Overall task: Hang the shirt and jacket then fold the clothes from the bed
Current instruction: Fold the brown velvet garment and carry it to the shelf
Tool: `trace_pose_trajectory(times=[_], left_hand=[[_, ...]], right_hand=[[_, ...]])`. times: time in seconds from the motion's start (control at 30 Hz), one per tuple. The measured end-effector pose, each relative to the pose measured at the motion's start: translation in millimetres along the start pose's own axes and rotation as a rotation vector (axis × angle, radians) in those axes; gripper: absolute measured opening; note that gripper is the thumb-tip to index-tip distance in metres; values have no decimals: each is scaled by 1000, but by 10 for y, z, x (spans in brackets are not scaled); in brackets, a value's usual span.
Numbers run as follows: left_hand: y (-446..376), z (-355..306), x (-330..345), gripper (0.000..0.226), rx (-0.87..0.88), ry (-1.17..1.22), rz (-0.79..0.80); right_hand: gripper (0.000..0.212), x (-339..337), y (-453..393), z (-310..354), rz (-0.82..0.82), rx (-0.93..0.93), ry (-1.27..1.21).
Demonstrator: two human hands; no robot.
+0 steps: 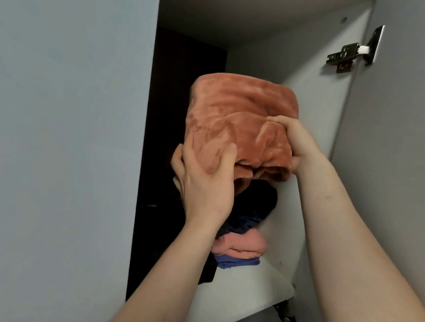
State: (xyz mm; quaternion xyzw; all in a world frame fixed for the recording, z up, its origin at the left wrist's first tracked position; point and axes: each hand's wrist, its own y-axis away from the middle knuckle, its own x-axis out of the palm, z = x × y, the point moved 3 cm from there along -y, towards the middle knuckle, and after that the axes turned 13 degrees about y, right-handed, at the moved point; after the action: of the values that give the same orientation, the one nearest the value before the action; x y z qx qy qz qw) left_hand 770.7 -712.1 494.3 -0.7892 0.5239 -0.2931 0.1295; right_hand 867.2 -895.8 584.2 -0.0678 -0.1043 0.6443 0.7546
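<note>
One folded fleece bundle (239,120), rust-orange, plush, held up inside an open wardrobe (325,100), above the stack on the shelf. Its long axis runs roughly left to right across the opening. Rounded fold faces up; loose layered edges face down and toward the camera, lower edge sagging at the left corner.

Two hands, both on the bundle. Left hand (202,184) at the lower left corner: palm against the front, fingers curled round the side and underside, thumb laid flat on the fleece, gripping. Right hand (291,139) on the right side: fingers bunched into the front fabric near mid-height, thumb hidden behind the lower right edge, pinching a fold. Both forearms bare, reaching upward.

Below the bundle, one stack of folded clothes (241,237) on the white shelf (241,289), pushed toward the back left. Layers seen: dark navy or black items on top, count unclear in shadow; one pink folded piece (243,245); one blue piece (237,262) at the bottom. Whether the bundle touches the stack cannot be told.

Two metal hinges on the opened right door (394,188): one upper (354,53), one lower (287,318) beside the shelf edge. One closed door panel (49,136) fills the left.
</note>
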Motion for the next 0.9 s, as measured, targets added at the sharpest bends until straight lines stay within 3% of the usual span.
trace_pose_trajectory(times=[0.07,0.17,0.2,0.33,0.53,0.6,0.77,0.83,0.9], left_hand=[[-55,4,69,83,-20,41,-62],[-150,84,125,85,-62,134,-186],[-182,136,121,88,-97,182,-231],[-278,316,154,88,-210,357,-288],[-382,381,317,63,-81,375,-349],[-422,444,335,63,-64,339,-354],[-486,696,334,64,-78,240,-373],[-514,750,331,65,-73,225,-367],[-549,768,328,65,-70,227,-371]], right_hand=[[77,61,-164,38,92,71,58],[27,159,-78,182,191,107,161],[21,149,-78,212,210,121,187],[23,109,-223,281,273,178,227],[48,177,-415,97,392,280,390],[53,183,-472,68,314,243,531],[78,334,-738,173,-104,-148,1314],[77,483,-745,265,-292,-416,1349],[65,621,-772,269,-251,-515,1266]])
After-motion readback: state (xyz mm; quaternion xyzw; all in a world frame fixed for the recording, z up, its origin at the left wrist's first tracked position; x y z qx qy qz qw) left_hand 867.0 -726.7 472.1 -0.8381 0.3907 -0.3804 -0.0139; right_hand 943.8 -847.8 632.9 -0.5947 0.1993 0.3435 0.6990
